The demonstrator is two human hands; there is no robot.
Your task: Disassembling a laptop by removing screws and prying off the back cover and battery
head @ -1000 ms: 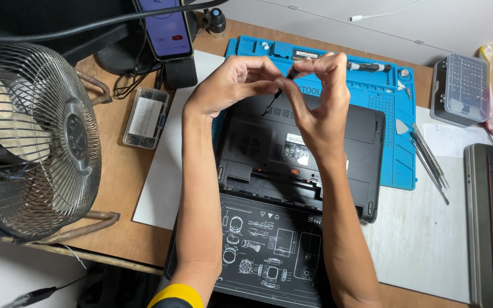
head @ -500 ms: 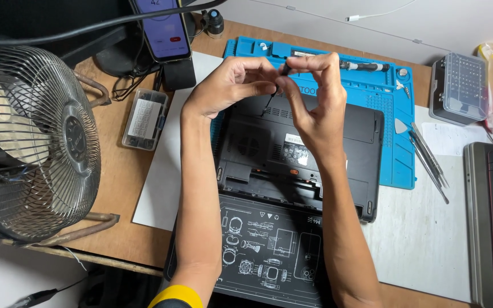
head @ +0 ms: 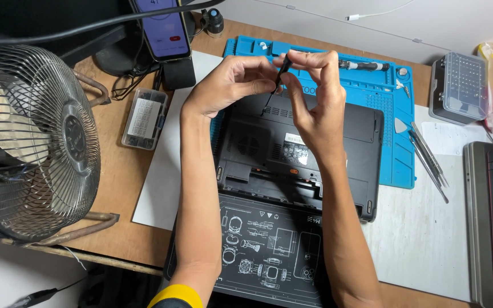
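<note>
Both hands meet over the far edge of a matte black laptop (head: 298,148) lying bottom-up on a blue ribbed mat (head: 392,108). The right hand (head: 312,108) pinches a thin black screwdriver (head: 278,82) near its top; the left hand (head: 229,85) curls closed beside it, fingertips at the shaft. The tip slants down to the laptop's vent grille. A wire-caged fan (head: 29,142) stands at the desk's left edge, metal tweezers (head: 429,159) at the mat's right edge.

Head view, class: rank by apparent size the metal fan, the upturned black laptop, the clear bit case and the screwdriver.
1. Metal fan, though it sits nearest the camera.
2. Upturned black laptop.
3. Clear bit case.
4. Screwdriver, pinched by both hands.
</note>
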